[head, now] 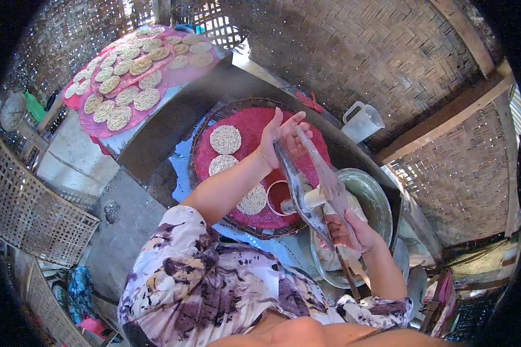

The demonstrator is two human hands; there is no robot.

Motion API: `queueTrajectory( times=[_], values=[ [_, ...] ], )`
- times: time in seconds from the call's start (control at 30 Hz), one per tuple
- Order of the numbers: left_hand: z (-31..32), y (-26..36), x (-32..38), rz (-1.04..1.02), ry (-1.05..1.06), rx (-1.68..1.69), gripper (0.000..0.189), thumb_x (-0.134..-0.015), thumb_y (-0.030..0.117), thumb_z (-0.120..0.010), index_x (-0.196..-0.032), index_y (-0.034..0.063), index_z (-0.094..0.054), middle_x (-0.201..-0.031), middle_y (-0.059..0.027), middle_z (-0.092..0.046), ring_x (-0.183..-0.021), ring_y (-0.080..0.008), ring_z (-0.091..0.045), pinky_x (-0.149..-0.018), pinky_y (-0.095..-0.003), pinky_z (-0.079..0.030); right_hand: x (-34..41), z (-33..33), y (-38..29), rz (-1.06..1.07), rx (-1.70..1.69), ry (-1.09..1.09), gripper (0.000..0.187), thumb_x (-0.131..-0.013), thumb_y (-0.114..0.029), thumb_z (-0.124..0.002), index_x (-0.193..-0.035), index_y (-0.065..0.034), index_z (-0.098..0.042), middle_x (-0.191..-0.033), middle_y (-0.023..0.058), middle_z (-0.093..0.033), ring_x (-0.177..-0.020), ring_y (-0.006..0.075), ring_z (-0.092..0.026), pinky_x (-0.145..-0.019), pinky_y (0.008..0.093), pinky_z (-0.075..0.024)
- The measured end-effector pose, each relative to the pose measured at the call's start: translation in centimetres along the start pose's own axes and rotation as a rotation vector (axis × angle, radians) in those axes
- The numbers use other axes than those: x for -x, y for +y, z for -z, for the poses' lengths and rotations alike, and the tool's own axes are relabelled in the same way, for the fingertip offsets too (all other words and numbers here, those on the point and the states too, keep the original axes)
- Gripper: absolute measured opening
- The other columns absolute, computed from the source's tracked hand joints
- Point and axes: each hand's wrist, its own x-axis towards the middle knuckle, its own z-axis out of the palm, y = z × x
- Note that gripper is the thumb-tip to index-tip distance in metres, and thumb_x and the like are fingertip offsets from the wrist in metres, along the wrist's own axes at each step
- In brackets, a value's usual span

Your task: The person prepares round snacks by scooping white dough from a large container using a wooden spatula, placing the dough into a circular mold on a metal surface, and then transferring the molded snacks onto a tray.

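A two-armed wooden press is held over the round tray. One arm is a dark wooden bar [306, 204], the other a paler bar [330, 180], with a short whitish cylinder [314, 198] between them. My left hand [282, 132] is around the far ends of both bars, thumb raised. Around the near ends is my right hand [351, 232]. Below lies a red mesh cloth [260, 126] on the tray, bearing three pale discs of noodle-like strands, one of them a disc [225, 139] at the far left. Beside the press is a red, white-rimmed round container [278, 195], partly hidden.
To the right, a large basin [384, 204] holds pale dough-like material. A translucent jug [364, 123] stands on the ledge behind. At the far left, pink cloths [173, 80] carry several more discs. Woven bamboo walls [364, 47] enclose the place.
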Motion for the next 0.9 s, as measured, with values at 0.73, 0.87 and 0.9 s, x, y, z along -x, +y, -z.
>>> queueTrajectory(
  times=[0.73,0.87,0.9],
  values=[
    [0.9,3.3,-2.0,-0.035,-0.063,-0.059,0.044,-0.080,0.055,-0.044,-0.089,0.0119,-0.052,-0.081,-0.0056,-0.056,-0.083,-0.0255,-0.056,-0.067,-0.0419,-0.051,-2.7,-2.3,-2.7,0.192,0.201,0.191,0.073,-0.077,-0.057,-0.048,-0.125,-0.0045,-0.033,-0.094,0.0063,-0.053,-0.064,0.0133,-0.053,-0.056,0.0266,-0.0477],
    [1.1,1.5,-1.9,-0.038,0.037,-0.053,0.042,-0.080,0.055,-0.045,-0.084,0.0133,-0.049,-0.075,-0.0013,-0.054,-0.077,-0.0215,-0.056,-0.061,-0.0406,-0.050,-1.6,-2.0,-2.7,0.204,0.264,0.198,0.080,-0.071,-0.062,-0.053,-0.124,-0.0051,-0.034,-0.089,0.0041,-0.052,-0.061,0.0096,-0.051,-0.047,0.0227,-0.0457],
    [1.1,1.1,-1.8,-0.041,0.082,-0.072,0.041,-0.080,0.054,-0.047,-0.083,0.0134,-0.047,-0.071,0.0013,-0.052,-0.075,-0.0191,-0.056,-0.063,-0.0411,-0.048,-1.3,-2.1,-2.6,0.198,0.278,0.204,0.081,-0.070,-0.062,-0.054,-0.124,-0.0053,-0.034,-0.088,0.0035,-0.051,-0.060,0.0087,-0.051,-0.045,0.0217,-0.0449]
  ],
)
